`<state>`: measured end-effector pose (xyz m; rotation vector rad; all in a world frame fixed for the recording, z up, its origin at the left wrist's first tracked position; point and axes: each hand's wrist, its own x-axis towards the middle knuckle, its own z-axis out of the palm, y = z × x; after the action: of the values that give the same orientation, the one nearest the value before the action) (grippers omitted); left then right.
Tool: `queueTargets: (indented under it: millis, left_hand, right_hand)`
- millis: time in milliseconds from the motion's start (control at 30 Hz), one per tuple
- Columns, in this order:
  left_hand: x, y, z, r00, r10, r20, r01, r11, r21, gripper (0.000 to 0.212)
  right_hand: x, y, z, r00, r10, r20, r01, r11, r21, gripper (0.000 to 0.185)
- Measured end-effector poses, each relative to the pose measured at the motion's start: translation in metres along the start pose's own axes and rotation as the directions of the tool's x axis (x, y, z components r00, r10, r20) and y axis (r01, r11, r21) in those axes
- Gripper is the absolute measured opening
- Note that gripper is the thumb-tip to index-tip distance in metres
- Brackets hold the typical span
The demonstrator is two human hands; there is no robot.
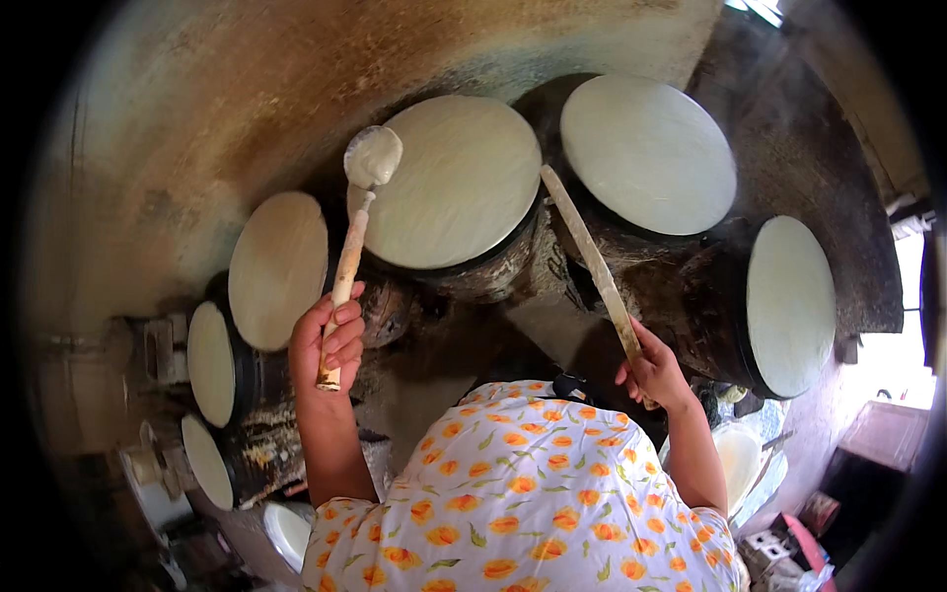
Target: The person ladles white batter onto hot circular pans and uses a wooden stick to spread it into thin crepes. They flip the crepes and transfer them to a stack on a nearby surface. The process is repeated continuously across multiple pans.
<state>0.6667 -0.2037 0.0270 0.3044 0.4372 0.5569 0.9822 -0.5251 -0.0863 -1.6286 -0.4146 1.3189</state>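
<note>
My left hand [329, 340] grips the pale handle of a ladle [351, 255]. The ladle's bowl carries thick white batter and appears over the left edge of the middle round griddle [451, 185]. A long flat wooden stick [592, 255] is held near its lower end in my right hand [655, 370]. Its tip points up between the middle griddle and the back right griddle [651, 155]. Both griddles are covered by a smooth, pale layer. I cannot tell whether the stick touches either one.
More pale-topped griddles curve around me: left [280, 270], lower left [211, 364], [207, 462] and right [792, 307]. They rest on dark, crusted drum-like bases. A basin of white liquid [736, 459] stands behind my right arm, a white bowl [288, 533] at lower left. A stained wall [222, 111] rises behind.
</note>
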Motion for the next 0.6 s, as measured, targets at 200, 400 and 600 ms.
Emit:
queueTargets:
  millis: [200, 400, 600]
  left_hand:
    - [-0.054, -0.007, 0.003, 0.975, 0.187, -0.117, -0.183, 0.982, 0.041, 0.038]
    - [-0.088, 0.005, -0.019, 0.961, 0.262, -0.089, -0.262, 0.965, 0.014, 0.040]
    - [-0.108, 0.034, -0.055, 0.963, 0.245, -0.109, -0.250, 0.968, -0.036, 0.038]
  right_hand:
    - [-0.018, 0.008, -0.016, 0.941, 0.122, 0.315, -0.132, 0.991, 0.011, 0.069]
    - [-0.005, -0.001, 0.005, 0.917, 0.124, 0.378, -0.093, 0.991, -0.097, 0.071]
    - [0.004, -0.013, 0.067, 0.907, 0.168, 0.386, -0.117, 0.982, -0.151, 0.067]
